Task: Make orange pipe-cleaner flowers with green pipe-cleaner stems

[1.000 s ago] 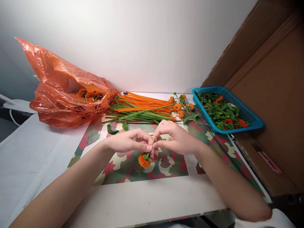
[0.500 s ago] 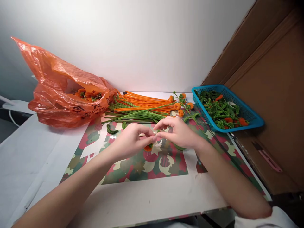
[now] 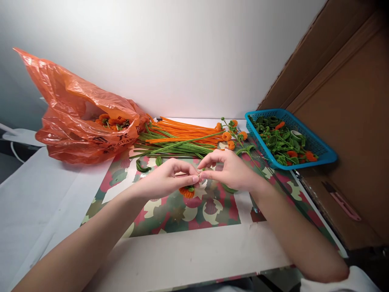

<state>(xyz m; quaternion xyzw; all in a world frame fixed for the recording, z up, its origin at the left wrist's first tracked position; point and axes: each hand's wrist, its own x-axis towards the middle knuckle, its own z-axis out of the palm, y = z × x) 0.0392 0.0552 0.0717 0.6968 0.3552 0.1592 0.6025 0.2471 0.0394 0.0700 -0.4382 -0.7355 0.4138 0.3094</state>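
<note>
My left hand [image 3: 173, 177] is closed in a pinch over the mat. From under its fingertips hangs an orange pipe-cleaner flower [image 3: 186, 192] with a green base. My right hand [image 3: 231, 170] meets it fingertip to fingertip, thumb and forefinger pinched on a thin green bit that looks like part of the flower's stem; its exact shape is hidden by the fingers. A curled green leaf piece [image 3: 142, 166] and a small green leaf [image 3: 159, 160] lie left of the hands. Another green leaf [image 3: 228, 189] shows beneath my right hand.
Orange pipe cleaners [image 3: 182, 129] and green pipe cleaners [image 3: 173, 151] lie along the wall, beside an assembled flower stem [image 3: 243, 137]. An orange plastic bag [image 3: 75, 138] holds more flowers. The blue basket [image 3: 330, 156] contains leaves. Pink-handled cutter [image 3: 345, 205] lies on cardboard at right.
The orange flower has swung slightly left and turned, showing more of itself below my left fingers. Both hands stay in nearly the same place, still pinching.
</note>
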